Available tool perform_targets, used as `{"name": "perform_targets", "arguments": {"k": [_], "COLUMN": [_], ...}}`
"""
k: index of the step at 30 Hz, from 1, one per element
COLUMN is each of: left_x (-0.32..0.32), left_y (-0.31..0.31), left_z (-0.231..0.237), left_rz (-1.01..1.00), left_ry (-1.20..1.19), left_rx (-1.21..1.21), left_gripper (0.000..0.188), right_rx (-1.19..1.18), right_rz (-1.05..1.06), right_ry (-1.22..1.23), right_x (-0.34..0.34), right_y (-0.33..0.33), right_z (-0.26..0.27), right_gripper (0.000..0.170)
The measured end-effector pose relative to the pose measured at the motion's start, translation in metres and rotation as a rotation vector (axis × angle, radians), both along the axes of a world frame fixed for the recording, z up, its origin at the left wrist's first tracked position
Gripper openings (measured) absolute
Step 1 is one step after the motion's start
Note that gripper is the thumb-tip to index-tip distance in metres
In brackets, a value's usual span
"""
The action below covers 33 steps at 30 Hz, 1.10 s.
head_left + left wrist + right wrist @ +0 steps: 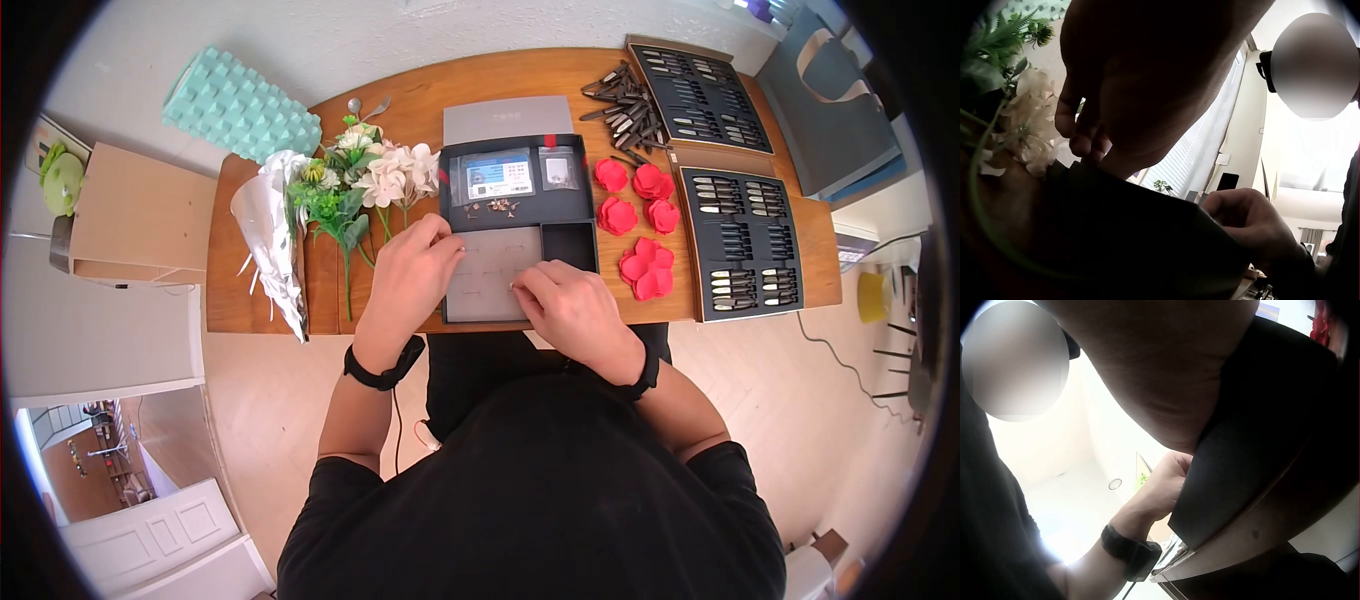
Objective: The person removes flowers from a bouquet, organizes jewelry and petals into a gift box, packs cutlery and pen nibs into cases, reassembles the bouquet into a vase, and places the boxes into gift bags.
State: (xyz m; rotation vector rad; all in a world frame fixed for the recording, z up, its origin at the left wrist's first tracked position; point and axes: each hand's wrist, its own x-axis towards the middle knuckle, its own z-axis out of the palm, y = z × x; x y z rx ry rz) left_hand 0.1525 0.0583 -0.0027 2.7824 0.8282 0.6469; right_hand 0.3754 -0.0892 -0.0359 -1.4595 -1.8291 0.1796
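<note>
An open dark box (590, 215) lies at the table's front edge, with a grey slitted insert (490, 300) in its near left part. My left hand (415, 270) is at the insert's left side, fingers bent and fingertips right at its edge. Over the insert's right part is my right hand (575, 305), thumb and forefinger brought close together. I cannot tell whether the fingertips pinch anything. Behind the insert lie small copper-coloured pieces (497, 207), a clear bag with a printed card (492, 178) and a smaller packet (558, 168). Both wrist views hide the fingertips behind the box's dark wall.
Artificial flowers (390, 180) and crumpled silver wrapping (275, 230) lie left. Red flower heads (647, 270) sit right, beside two trays (745, 245) of dark-handled pieces. Loose dark pieces (625, 105) are piled behind. A green textured roller (240, 105) stands back left.
</note>
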Motion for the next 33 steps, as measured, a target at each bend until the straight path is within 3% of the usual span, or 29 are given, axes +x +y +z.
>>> {"name": "perform_targets", "arguments": {"k": [11, 33], "left_x": [0.0050, -0.0036], "left_y": [-0.0018, -0.0060], "left_z": [-0.0059, -0.0077], "left_rz": [-0.029, -0.019], "left_ry": [0.056, 0.001], "left_rx": [0.245, 0.116], "left_gripper": [0.013, 0.014], "right_rx": [0.007, -0.014], "right_rz": [-0.004, -0.002], "right_ry": [0.004, -0.005], "right_x": [-0.0010, -0.0010], "right_y": [0.0006, 0.0010], "right_z": [-0.0005, 0.0003], "right_gripper": [0.010, 0.011]}}
